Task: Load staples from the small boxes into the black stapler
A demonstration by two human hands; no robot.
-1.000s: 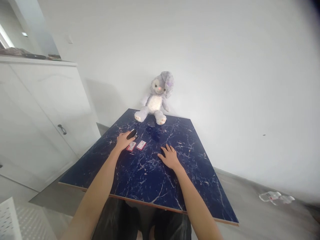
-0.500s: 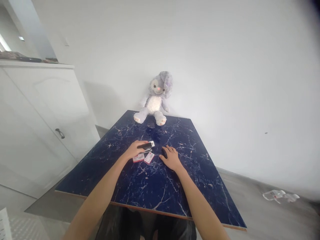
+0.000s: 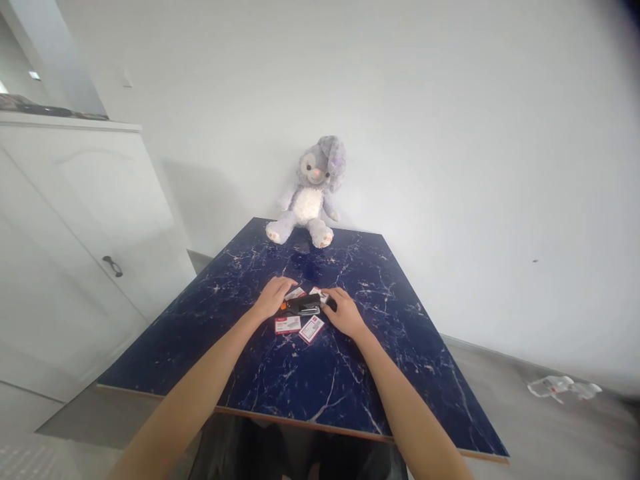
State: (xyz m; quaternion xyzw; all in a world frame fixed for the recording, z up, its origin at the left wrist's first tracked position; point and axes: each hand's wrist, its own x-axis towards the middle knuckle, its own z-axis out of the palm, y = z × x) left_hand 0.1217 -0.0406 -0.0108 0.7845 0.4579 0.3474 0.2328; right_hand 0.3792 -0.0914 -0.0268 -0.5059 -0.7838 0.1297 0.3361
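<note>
A black stapler (image 3: 303, 305) with an orange patch at its left end lies between my hands. My left hand (image 3: 272, 297) rests at its left end, fingers stretched forward and apart from a full grip. On the other side, my right hand (image 3: 346, 315) has thumb and fingers apart, its fingertips at the edge of a small white-and-red box (image 3: 317, 292). Another such box (image 3: 295, 293) is partly covered behind the stapler. Nearer to me lie a red-and-white box (image 3: 287, 325) and a tilted white box with a red border (image 3: 311, 329).
The blue marble-patterned table (image 3: 280, 380) ends close to my lap. A grey plush rabbit (image 3: 307, 200) sits at its far edge against the white wall. A white cabinet (image 3: 90, 220) stands at left. A clear plastic item (image 3: 563, 387) lies on the floor at right.
The stapler has come down among the small boxes and my left hand's hold has loosened. My right hand has shifted its fingertips onto the upper right box. The view has tilted slightly.
</note>
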